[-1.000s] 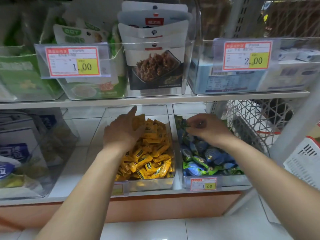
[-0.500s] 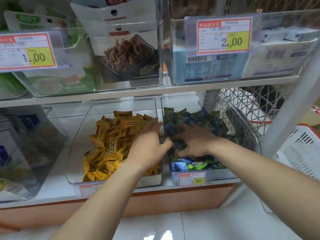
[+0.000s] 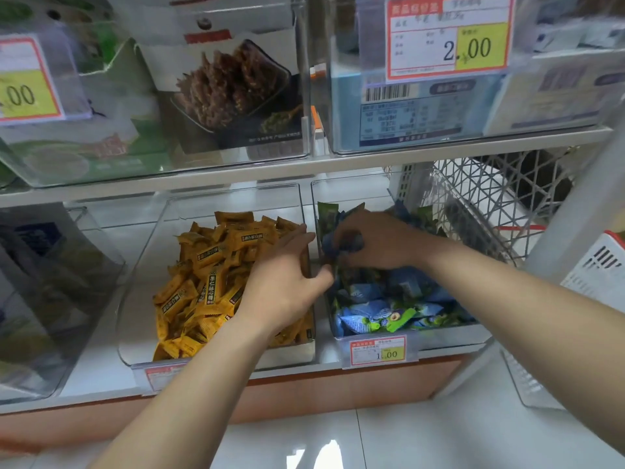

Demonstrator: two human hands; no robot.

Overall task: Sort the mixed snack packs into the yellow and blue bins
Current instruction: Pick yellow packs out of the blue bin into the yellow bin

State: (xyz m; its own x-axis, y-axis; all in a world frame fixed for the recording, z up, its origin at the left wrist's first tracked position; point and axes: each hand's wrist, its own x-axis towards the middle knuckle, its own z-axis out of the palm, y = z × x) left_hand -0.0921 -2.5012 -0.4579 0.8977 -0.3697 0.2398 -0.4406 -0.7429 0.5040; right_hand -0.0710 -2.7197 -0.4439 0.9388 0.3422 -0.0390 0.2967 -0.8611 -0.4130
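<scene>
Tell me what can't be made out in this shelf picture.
All head view.
Left hand: whether it pinches a pack; its own back hides its underside.
Right hand: how many blue packs it grips; curled fingers cover them.
Upper-left price tag: first digit cut off by the frame edge.
Yellow bin's price tag: blurred, partly behind the left forearm.

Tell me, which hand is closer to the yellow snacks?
Left. The left hand lies over the yellow snacks; the right hand grips blue packs in the next bin.
</scene>
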